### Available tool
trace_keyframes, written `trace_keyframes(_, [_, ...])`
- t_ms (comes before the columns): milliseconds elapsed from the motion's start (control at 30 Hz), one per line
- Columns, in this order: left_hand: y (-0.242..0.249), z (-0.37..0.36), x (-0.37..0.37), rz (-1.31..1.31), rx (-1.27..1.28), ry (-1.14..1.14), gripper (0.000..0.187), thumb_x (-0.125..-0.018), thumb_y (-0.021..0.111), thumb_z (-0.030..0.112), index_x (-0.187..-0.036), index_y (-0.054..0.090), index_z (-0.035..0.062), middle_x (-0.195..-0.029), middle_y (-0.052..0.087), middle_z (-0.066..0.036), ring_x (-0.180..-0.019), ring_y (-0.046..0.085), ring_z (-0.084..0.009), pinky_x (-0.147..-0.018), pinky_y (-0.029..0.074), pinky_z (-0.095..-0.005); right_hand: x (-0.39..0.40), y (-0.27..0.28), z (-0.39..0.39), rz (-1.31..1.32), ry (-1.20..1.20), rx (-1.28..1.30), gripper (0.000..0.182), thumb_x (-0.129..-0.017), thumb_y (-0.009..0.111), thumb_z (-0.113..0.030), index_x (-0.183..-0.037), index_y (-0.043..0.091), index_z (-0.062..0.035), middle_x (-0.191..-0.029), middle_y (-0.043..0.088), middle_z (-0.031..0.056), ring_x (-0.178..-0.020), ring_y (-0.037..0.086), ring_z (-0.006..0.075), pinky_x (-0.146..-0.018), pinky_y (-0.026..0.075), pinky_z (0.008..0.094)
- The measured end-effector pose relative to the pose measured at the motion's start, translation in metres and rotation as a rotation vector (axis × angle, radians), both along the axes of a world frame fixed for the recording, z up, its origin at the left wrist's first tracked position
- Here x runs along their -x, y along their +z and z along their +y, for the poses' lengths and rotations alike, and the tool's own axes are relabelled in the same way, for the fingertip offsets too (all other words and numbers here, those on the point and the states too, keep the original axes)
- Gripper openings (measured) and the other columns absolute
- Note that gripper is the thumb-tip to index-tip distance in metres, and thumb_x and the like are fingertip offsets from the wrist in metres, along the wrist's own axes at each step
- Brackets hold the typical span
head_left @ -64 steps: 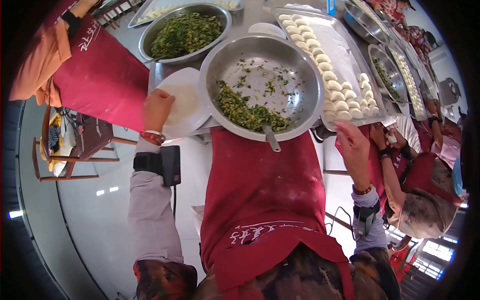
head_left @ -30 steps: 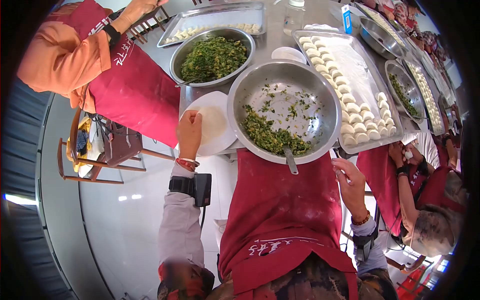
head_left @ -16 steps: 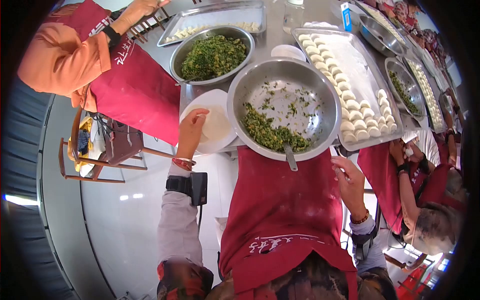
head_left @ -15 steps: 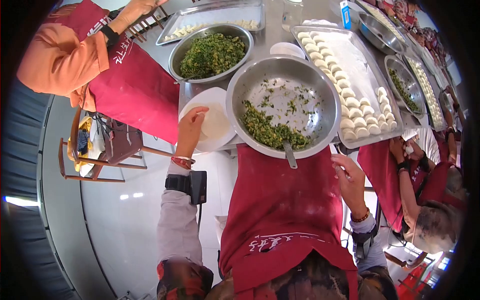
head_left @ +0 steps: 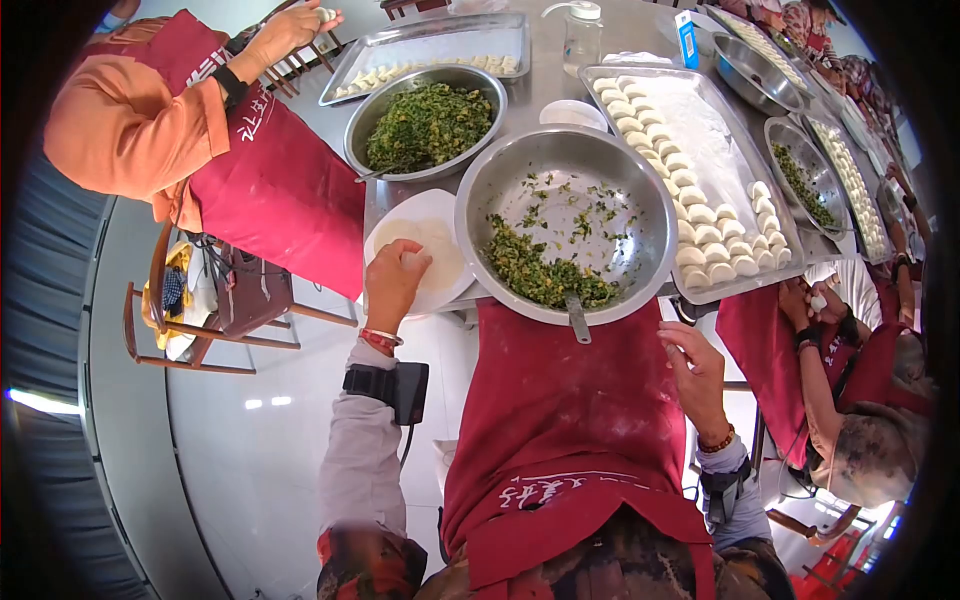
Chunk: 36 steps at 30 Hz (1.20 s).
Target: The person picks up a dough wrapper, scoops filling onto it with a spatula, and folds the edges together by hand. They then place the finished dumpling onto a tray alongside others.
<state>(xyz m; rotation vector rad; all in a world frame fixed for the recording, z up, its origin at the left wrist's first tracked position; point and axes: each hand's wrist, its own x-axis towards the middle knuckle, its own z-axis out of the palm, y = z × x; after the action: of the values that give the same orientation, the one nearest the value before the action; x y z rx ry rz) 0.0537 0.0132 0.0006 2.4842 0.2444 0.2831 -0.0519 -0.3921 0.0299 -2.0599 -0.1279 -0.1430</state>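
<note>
My left hand point(head_left: 393, 285) is over the near-left side of a white plate point(head_left: 465, 285) that holds round, pale dumpling wrappers point(head_left: 440, 262). Its thumb and fingers are closed on a wrapper, partly hidden by the hand. To the right of the plate, a steel bowl point(head_left: 625, 185) contains chopped green filling point(head_left: 535, 270). A flat metal spoon handle point(head_left: 578, 318) sticks out over the bowl's near rim. My right hand point(head_left: 697, 372) hovers beside the red apron, below and right of the bowl. Its fingers are loosely bent and apart, holding nothing.
A tray point(head_left: 735, 150) of folded dumplings point(head_left: 705, 235) stands right of the bowl. Behind the plate is a fuller filling bowl point(head_left: 430, 125), with another tray point(head_left: 455, 45) and a glass jar point(head_left: 583, 40) farther back. A person in an orange sleeve point(head_left: 140, 125) stands at left.
My left hand has shifted slightly right and down over the plate, and its fingers have closed on a wrapper. My right hand is a little lower. The view has shifted slightly.
</note>
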Motion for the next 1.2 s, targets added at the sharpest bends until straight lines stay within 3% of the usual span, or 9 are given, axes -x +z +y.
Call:
trace_keyframes(167, [-0.015,-0.007,0.005,-0.447,-0.410,-0.032,0.013,-0.074,0.070,0.010,-0.085,0.062,0.0058,-0.097,0.063,-0.010,-0.084,0.060,-0.0298,-0.074,0.047,-0.0408,0.002,0.001,0.002,0.000,-0.002,0.024,0.020,-0.082,0.058,0.007,-0.099,0.066,-0.0009,-0.105,0.066,0.0135,-0.095,0.064,0.0247,-0.082,0.051,0.0310])
trace_keyframes(267, [0.002,-0.023,0.021,-0.479,-0.554,-0.173,0.015,-0.074,0.068,0.006,-0.088,0.062,0.0063,-0.102,0.062,-0.009,-0.087,0.060,-0.0279,-0.074,0.048,-0.0382,0.002,0.001,0.003,0.003,-0.001,0.013,0.019,-0.083,0.057,0.007,-0.098,0.066,-0.0002,-0.104,0.066,0.0136,-0.095,0.064,0.0242,-0.081,0.051,0.0311])
trace_keyframes(367, [-0.007,-0.024,0.030,-0.501,-0.450,-0.197,0.014,-0.078,0.067,0.006,-0.090,0.061,0.0070,-0.095,0.064,-0.009,-0.079,0.061,-0.0266,-0.068,0.049,-0.0356,0.002,0.005,0.007,0.052,0.013,-0.011,0.019,-0.083,0.056,0.007,-0.098,0.066,0.0005,-0.105,0.066,0.0137,-0.094,0.064,0.0238,-0.082,0.051,0.0308])
trace_keyframes(567, [-0.006,-0.015,0.037,-0.194,0.063,0.083,0.008,-0.089,0.062,0.012,-0.095,0.060,0.0069,-0.073,0.064,-0.007,-0.055,0.061,-0.0186,-0.054,0.047,-0.0301,0.000,-0.003,0.008,-0.003,0.027,-0.025,0.018,-0.083,0.057,0.007,-0.098,0.066,0.0003,-0.103,0.066,0.0137,-0.094,0.064,0.0249,-0.083,0.051,0.0313])
trace_keyframes(700, [0.025,-0.025,0.042,-0.356,-0.004,0.005,0.010,-0.089,0.061,0.009,-0.099,0.060,0.0067,-0.089,0.067,-0.009,-0.077,0.066,-0.0182,-0.065,0.051,-0.0298,-0.003,0.005,0.012,-0.087,0.091,0.038,0.019,-0.082,0.060,0.005,-0.099,0.066,-0.0010,-0.101,0.067,0.0135,-0.094,0.064,0.0268,-0.083,0.051,0.0322])
trace_keyframes(867, [0.044,-0.028,0.044,-0.491,0.553,0.041,0.014,-0.092,0.055,0.006,-0.106,0.054,0.0031,-0.130,0.054,-0.011,-0.113,0.055,-0.0181,-0.088,0.049,-0.0296,-0.022,0.035,0.044,-0.049,0.240,0.035,0.023,-0.080,0.063,0.002,-0.102,0.065,-0.0040,-0.107,0.063,0.0113,-0.093,0.062,0.0257,-0.079,0.052,0.0327])
trace_keyframes(967, [0.058,-0.041,0.045,-0.527,1.146,0.136,0.024,-0.095,0.049,0.005,-0.116,0.050,-0.0039,-0.133,0.051,-0.014,-0.119,0.052,-0.0255,-0.102,0.044,-0.0373,-0.042,0.037,0.070,-0.226,0.390,0.150,0.023,-0.079,0.066,-0.004,-0.102,0.065,-0.0062,-0.106,0.061,0.0093,-0.092,0.061,0.0255,-0.077,0.051,0.0332])
trace_keyframes(1067, [0.055,-0.040,0.053,-0.452,1.770,0.057,0.031,-0.099,0.042,0.013,-0.123,0.047,-0.0043,-0.135,0.048,-0.017,-0.121,0.050,-0.0255,-0.104,0.043,-0.0385,-0.064,0.030,0.085,-0.288,0.536,0.245,0.021,-0.078,0.067,-0.010,-0.099,0.066,-0.0076,-0.102,0.060,0.0079,-0.092,0.060,0.0253,-0.074,0.050,0.0338])
trace_keyframes(1200, [0.032,-0.042,0.066,-0.382,2.066,0.043,0.035,-0.099,0.039,0.013,-0.128,0.043,-0.0060,-0.131,0.052,-0.017,-0.121,0.051,-0.0276,-0.103,0.043,-0.0409,-0.087,0.021,0.082,-0.255,0.471,0.231,0.014,-0.081,0.065,-0.014,-0.093,0.067,-0.0069,-0.094,0.061,0.0072,-0.087,0.060,0.0262,-0.072,0.049,0.0331])
